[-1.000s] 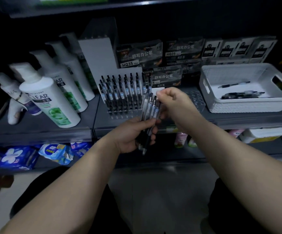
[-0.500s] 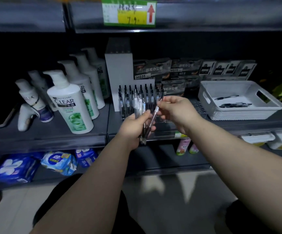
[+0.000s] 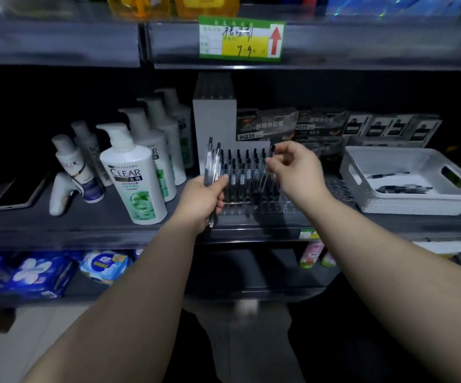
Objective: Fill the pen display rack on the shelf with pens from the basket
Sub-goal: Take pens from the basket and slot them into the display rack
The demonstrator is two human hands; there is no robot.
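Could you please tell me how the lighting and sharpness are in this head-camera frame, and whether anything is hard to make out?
Head view: dim overall, the shelf recess nearly black; the white basket and shampoo bottles stand out brightest. The right hand is motion-blurred over the pen rack, so its pen is hard to make out; the left hand and its pens are sharper. Wide-angle distortion bows the shelf edges.

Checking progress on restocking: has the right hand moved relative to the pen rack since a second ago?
Yes. The right hand has left the bundle in the left hand and gone up and over the pen rack, carrying one pen.
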